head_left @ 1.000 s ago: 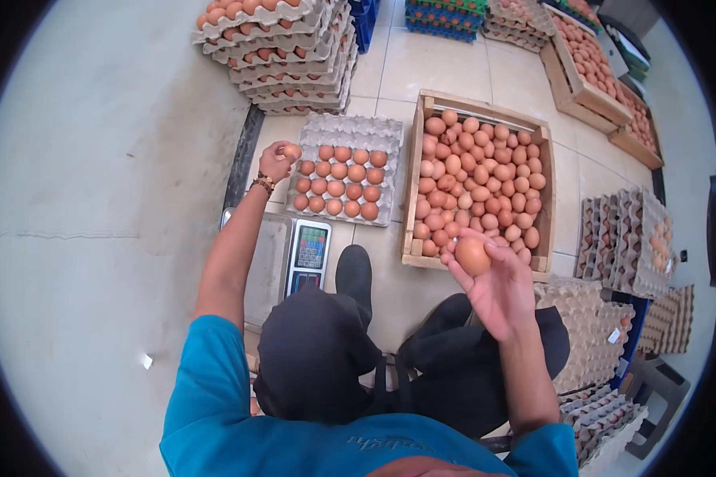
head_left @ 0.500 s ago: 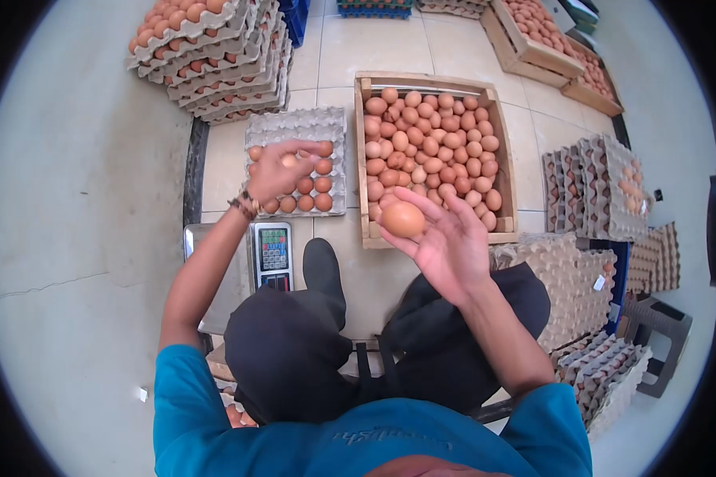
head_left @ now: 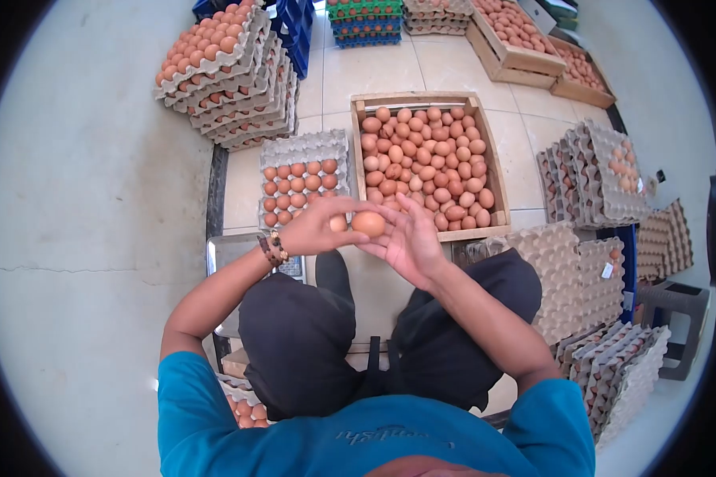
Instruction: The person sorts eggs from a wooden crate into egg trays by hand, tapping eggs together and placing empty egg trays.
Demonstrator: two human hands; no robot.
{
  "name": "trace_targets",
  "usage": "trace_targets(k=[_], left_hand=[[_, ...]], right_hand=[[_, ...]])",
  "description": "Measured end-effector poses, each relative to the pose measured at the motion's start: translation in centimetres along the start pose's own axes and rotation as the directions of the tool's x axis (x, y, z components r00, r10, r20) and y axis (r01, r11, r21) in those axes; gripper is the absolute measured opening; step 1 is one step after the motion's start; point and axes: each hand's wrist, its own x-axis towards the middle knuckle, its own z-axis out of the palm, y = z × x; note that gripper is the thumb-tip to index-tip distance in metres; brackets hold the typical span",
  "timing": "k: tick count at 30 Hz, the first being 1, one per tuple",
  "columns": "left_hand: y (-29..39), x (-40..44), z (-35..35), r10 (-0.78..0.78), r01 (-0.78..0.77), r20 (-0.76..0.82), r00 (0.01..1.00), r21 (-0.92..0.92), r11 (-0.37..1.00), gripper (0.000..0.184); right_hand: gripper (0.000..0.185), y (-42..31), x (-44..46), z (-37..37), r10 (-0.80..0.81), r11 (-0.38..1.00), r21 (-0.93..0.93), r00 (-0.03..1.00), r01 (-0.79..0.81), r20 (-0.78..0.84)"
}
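My left hand (head_left: pixel 314 226), a beaded bracelet at its wrist, is curled around a paler egg (head_left: pixel 339 223). Its fingertips reach to a larger brown egg (head_left: pixel 368 223), which rests on the fingers of my right hand (head_left: pixel 412 242), palm turned up. The two hands meet in front of the wooden crate (head_left: pixel 497 187), which is heaped with loose brown eggs (head_left: pixel 426 155). To the left of the crate, a grey egg tray (head_left: pixel 298 146) holds several rows of eggs; its near edge is partly hidden by my left hand.
A digital scale (head_left: pixel 224 258) lies partly under my left arm. Tall stacked egg trays (head_left: pixel 247 103) stand at the far left. More trays (head_left: pixel 593 179) and a grey stool (head_left: pixel 676 326) are on the right. Other egg crates (head_left: pixel 517 60) sit at the back right.
My left hand has come from the tray toward my right hand, with the paler egg in it. My right hand has shifted slightly left, still holding its egg. The camera view has tilted up.
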Motion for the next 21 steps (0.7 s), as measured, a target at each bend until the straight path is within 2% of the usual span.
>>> trace_targets(k=[1,3,4,7,10,16,17,18,21], left_hand=[[-1.6,0.0,0.1,0.006,-0.009,-0.031,1.0,-0.094,0.996,0.049],[-5.6,1.1,-1.4,-0.025,0.023,-0.137,0.99,-0.012,1.0,0.046],[-7.8,2.0,-2.6,-0.036,0.041,-0.19,0.981,0.027,0.999,0.045],[-14.9,4.1,-6.2,-0.247,0.331,-0.323,0.913,0.236,0.914,0.047],[-20.1,7.0,-7.9,-0.265,0.41,-0.371,0.89,0.399,0.82,0.047],[-25.5,11.4,-6.5,-0.411,0.574,-0.41,0.814,0.469,0.671,0.032],[-26.1,11.8,-6.4,-0.414,0.557,-0.372,0.831,0.538,0.633,0.025],[-27.1,12.0,-6.2,-0.468,0.592,-0.364,0.805,0.473,0.652,0.024],[-27.8,11.7,-5.7,-0.456,0.634,-0.458,0.763,0.394,0.666,0.026]], right_hand=[[0.066,0.0,-0.1,0.2,-0.021,0.999,-0.032,0.999,0.019,-0.039],[0.064,-0.3,-0.3,0.6,-0.066,0.994,-0.098,0.991,0.055,-0.116],[0.062,-0.6,-0.5,0.7,-0.11,0.989,-0.109,0.989,0.099,-0.104],[0.055,-1.7,-1.2,0.8,-0.223,0.967,-0.145,0.971,0.209,-0.083],[0.048,-2.7,-1.6,1.0,-0.289,0.946,-0.175,0.954,0.272,-0.08],[0.043,-3.3,-1.1,0.8,-0.35,0.913,-0.271,0.927,0.305,-0.136],[0.043,-3.1,-1.0,0.7,-0.32,0.926,-0.258,0.935,0.275,-0.153],[0.043,-2.9,-1.0,0.6,-0.296,0.936,-0.246,0.942,0.252,-0.161],[0.042,-2.7,-0.8,0.5,-0.284,0.939,-0.242,0.948,0.244,-0.147]])
